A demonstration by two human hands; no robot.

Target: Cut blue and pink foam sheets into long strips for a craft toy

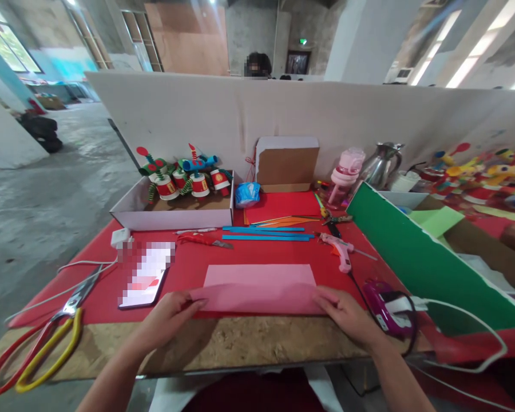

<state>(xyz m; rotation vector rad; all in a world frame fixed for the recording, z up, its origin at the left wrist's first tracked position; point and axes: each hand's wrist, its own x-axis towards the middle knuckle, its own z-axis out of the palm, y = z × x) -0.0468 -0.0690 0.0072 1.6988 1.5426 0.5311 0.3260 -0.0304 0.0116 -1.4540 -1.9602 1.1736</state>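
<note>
A pink paper sheet [260, 286] lies near the front edge of the red-covered table [189, 257]. My left hand [175, 313] pinches its left end between thumb and fingers. At the right end, my right hand [343, 313] holds the sheet the same way. The paper's near part looks slightly raised or folded between the hands. Beyond it lie blue strips [266, 236], a red-handled cutter [197, 238] and a pink glue gun [341, 250].
Large scissors [71, 308] and a phone [148, 277] lie at the left. A white box [171, 220] holds paper-cup figures. At the right are a purple device [388, 312] with cables and a green-sided box [429, 263]. A white partition [189, 114] stands behind.
</note>
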